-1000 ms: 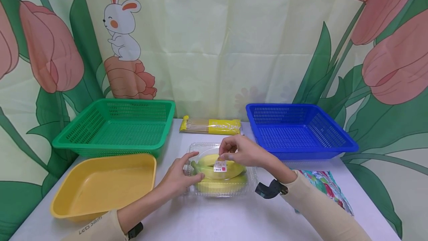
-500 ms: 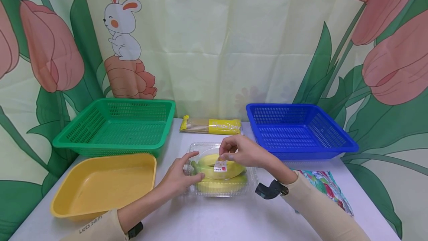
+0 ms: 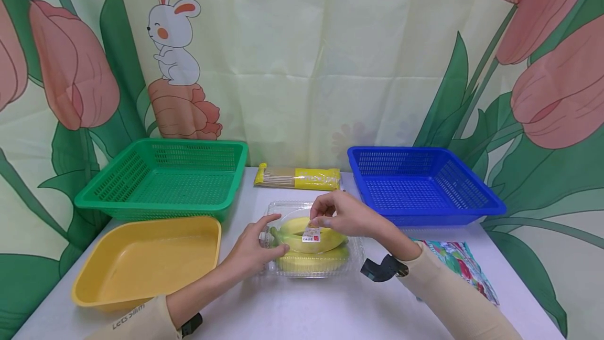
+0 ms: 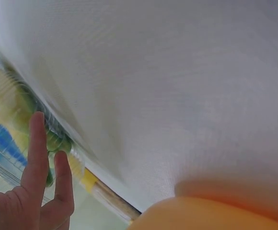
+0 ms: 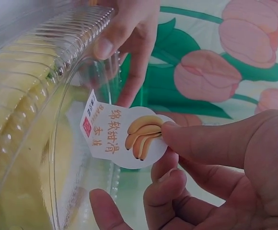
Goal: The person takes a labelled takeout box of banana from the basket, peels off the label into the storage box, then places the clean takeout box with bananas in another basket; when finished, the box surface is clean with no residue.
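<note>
A clear plastic clamshell box with yellow bananas inside sits at the middle of the table. My right hand pinches a white label between thumb and forefinger over the lid. Printed bananas and writing show on the label in the right wrist view; its far end is right at the lid. My left hand spreads along the box's left side, thumb at the front and forefinger stretched toward the back. In the left wrist view, two fingers of it extend beside the box.
A green basket and a yellow tub stand on the left. The blue basket is at the back right. Noodle-like sticks in a yellow pack lie behind the box. A colourful bag lies partly under the right forearm.
The label's lower end tilts slightly differently under my right hand's pinch. Both hands and the box otherwise stay in place.
</note>
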Tool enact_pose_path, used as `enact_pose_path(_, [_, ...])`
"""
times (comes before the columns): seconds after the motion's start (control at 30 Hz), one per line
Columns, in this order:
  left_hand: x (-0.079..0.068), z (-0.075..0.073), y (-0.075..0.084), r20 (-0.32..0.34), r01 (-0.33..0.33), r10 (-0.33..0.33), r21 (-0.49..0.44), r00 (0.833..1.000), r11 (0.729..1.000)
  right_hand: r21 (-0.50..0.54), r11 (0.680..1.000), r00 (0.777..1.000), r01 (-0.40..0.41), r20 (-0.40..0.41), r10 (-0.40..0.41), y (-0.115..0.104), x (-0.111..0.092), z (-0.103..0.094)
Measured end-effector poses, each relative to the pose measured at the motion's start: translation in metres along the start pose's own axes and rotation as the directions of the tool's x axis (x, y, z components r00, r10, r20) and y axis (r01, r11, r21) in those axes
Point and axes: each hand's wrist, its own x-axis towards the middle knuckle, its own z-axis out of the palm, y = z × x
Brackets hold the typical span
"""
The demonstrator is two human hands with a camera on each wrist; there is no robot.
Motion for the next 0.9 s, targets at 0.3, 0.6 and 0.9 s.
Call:
enact_pose_path(0.3, [-0.0007,0.0000,-0.0001,-0.003,0.005,-0.005,0.006,1.000,1.000,0.008,1.000,1.000,0.018,0.011,-0.018,-0.0004,-0.0011,-0.0026])
enact_pose_path(0.6, [-0.0003,-0.0007,0.0012,-0.006,-0.015,0.015,0.007,1.000,1.000,0.012,0.998,0.998,0.056,0.005,-0.056,0.0033,-0.0030,-0.0035])
enact_pose_path(0.9, [-0.0011,-0.0015,0.0012,-0.010,-0.024,0.024,0.000,1.000,1.000,0.027,0.997,0.997,0.071,0.009,-0.072,0.0037,-0.0052,-0.0043])
